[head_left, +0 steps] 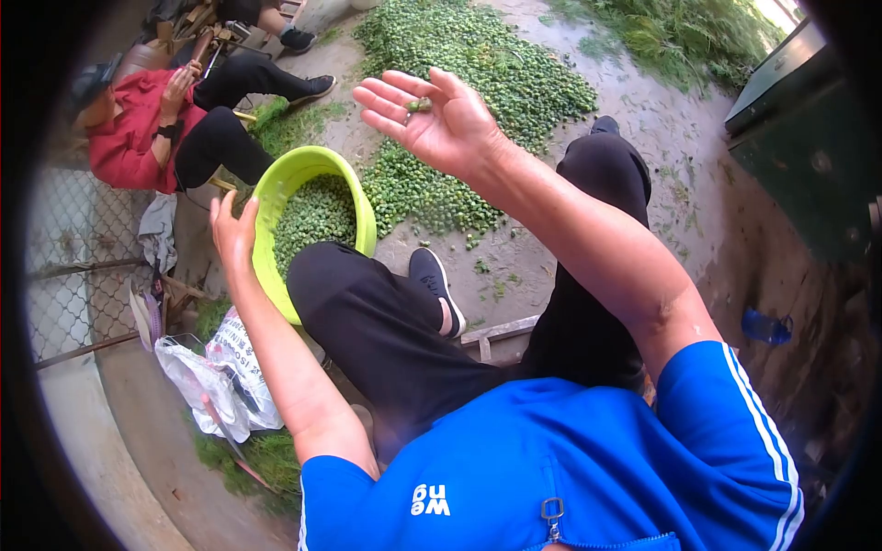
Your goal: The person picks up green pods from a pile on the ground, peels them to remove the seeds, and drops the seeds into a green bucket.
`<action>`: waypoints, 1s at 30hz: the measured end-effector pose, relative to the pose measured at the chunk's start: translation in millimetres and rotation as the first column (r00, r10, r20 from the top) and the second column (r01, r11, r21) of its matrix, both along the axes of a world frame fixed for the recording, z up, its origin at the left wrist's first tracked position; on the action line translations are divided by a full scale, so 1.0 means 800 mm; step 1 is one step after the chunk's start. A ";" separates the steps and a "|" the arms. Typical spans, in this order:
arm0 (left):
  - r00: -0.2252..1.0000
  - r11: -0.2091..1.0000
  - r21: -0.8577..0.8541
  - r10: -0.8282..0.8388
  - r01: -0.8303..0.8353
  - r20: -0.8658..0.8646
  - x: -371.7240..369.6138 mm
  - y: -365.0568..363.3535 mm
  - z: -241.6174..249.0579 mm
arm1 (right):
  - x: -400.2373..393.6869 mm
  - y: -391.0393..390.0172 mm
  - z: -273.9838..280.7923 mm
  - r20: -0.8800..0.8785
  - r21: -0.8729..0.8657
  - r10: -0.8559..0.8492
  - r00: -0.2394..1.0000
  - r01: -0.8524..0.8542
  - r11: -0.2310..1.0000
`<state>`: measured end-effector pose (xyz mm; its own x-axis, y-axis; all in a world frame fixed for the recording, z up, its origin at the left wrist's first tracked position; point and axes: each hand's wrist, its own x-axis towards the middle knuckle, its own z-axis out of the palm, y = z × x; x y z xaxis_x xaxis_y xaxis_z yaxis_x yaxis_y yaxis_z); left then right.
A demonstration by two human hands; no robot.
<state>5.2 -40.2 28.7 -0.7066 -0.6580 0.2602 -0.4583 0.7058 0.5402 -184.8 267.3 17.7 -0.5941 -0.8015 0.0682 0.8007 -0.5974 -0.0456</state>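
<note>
My right hand (441, 124) is raised palm up over the pile of small green fruits (496, 73), its fingers stretched out. A small green piece (418, 106) lies at the base of its fingers; its exact kind is hard to tell. My left hand (235, 230) has its fingers apart at the left side of a lime-green bucket (366, 216). Whether it touches the bucket cannot be made out. Inside the tilted-looking bucket are many small round green fruits (317, 213), like those on the ground.
Another person in a red top (138, 129) sits at the left, hands together. Cut feathery greenery (680, 37) lies at the back right. White plastic bags (230, 376) lie left of my knee, near a wire fence (78, 239). A dark green box (799, 147) stands right.
</note>
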 end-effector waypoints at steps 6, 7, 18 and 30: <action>0.863 0.930 0.062 -0.309 0.362 -0.401 -0.063 0.154 0.056 | 0.008 -0.003 -0.001 -0.054 0.044 0.018 0.998 -0.015 0.999; 0.832 0.892 0.034 -0.407 0.451 -0.377 -0.078 0.184 0.061 | 0.009 -0.003 0.000 -0.053 0.055 0.021 0.998 -0.018 0.998; 0.790 0.834 -0.298 -0.543 0.465 -0.286 -0.139 0.265 0.020 | -0.002 -0.005 -0.016 -0.053 0.106 0.000 0.999 0.006 0.994; 0.809 0.910 -0.164 -0.414 0.381 -0.417 -0.137 0.247 -0.005 | 0.006 0.006 -0.023 -0.326 0.373 0.127 0.937 0.003 0.928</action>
